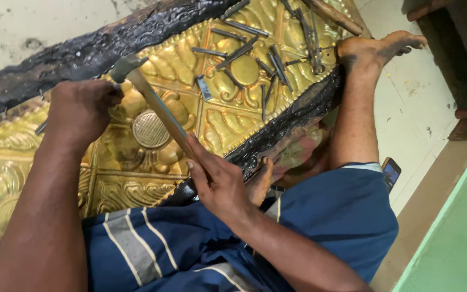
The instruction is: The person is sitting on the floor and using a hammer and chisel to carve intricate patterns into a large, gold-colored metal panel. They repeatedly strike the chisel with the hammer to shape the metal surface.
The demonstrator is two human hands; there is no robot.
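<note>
A large embossed brass sheet [228, 130] lies on black pitch [98, 46] in front of me. My right hand [220, 181] grips the wooden handle of a hammer [158, 105], whose metal head [126, 66] is raised near my left hand. My left hand [82, 111] is closed around a thin metal punch held against the brass, mostly hidden by the fingers. Several steel punches [249, 54] lie loose on the far part of the sheet.
My bare foot [374, 48] rests at the sheet's far edge, my leg in blue striped cloth [320, 216] beside it. A phone [391, 173] lies on the pale floor. Dark wooden furniture [460, 48] and a green surface [455, 238] stand at the right.
</note>
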